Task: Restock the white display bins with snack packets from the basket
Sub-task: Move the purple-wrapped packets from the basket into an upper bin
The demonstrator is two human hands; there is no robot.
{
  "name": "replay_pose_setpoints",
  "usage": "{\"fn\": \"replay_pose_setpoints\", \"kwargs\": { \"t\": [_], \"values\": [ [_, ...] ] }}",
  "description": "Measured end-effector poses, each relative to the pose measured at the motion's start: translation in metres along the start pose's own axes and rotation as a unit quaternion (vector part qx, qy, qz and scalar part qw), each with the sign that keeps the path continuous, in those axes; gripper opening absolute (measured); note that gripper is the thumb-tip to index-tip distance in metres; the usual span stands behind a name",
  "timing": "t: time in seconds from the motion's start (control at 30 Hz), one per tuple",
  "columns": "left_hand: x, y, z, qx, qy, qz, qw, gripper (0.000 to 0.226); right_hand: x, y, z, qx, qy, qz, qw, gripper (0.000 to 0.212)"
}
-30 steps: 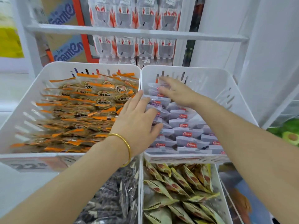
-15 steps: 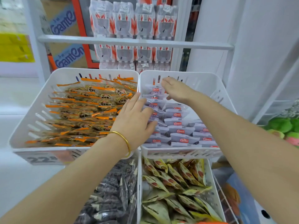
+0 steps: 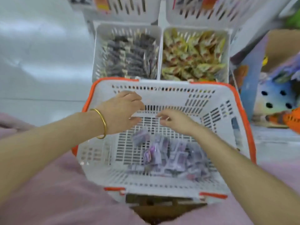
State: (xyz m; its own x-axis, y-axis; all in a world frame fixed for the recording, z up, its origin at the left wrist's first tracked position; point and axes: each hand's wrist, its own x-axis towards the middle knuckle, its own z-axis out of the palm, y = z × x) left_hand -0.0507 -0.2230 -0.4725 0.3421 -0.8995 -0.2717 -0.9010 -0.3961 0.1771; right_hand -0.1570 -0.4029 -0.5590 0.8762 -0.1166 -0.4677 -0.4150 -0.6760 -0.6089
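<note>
A white shopping basket point(image 3: 215, 101) with an orange rim sits in front of me, holding several purple-and-white snack packets point(image 3: 168, 156) at its near right. Both my hands hover inside it, above the slotted floor. My left hand point(image 3: 123, 111), with a gold bangle on the wrist, has loosely curled fingers and holds nothing I can see. My right hand point(image 3: 173, 119) also hangs with curled fingers over the packets, apparently empty. Beyond the basket stand two white display bins: one point(image 3: 97, 51) with dark packets, one point(image 3: 227, 51) with yellow-green packets.
Two more white bins point(image 3: 129, 7) show at the top edge. A blue, colourful box point(image 3: 272, 95) and orange items stand to the right. Pale floor lies to the left. Pink fabric point(image 3: 48, 192) covers the near foreground on both sides of the basket.
My view has dropped from the upper bins to the basket. Both hands left the upper right bin of white packets and now hang inside the basket.
</note>
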Motion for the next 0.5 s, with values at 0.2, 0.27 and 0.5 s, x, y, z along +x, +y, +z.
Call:
{"fn": "replay_pose_setpoints", "kwargs": {
  "t": [0.2,0.27,0.5],
  "values": [
    [-0.023,-0.004,0.028,0.059,-0.093,-0.012,0.994,0.042,0.01,0.03,0.085,-0.064,-0.099,0.081,0.99,0.058],
    [-0.019,-0.006,0.03,0.065,-0.107,-0.012,0.992,0.043,0.012,0.031,0.105,-0.064,-0.101,0.115,0.986,0.068],
    [-0.014,-0.008,0.035,0.048,-0.093,-0.004,0.995,0.04,0.019,0.038,0.127,-0.108,-0.052,0.141,0.983,0.057]
  ]
}}
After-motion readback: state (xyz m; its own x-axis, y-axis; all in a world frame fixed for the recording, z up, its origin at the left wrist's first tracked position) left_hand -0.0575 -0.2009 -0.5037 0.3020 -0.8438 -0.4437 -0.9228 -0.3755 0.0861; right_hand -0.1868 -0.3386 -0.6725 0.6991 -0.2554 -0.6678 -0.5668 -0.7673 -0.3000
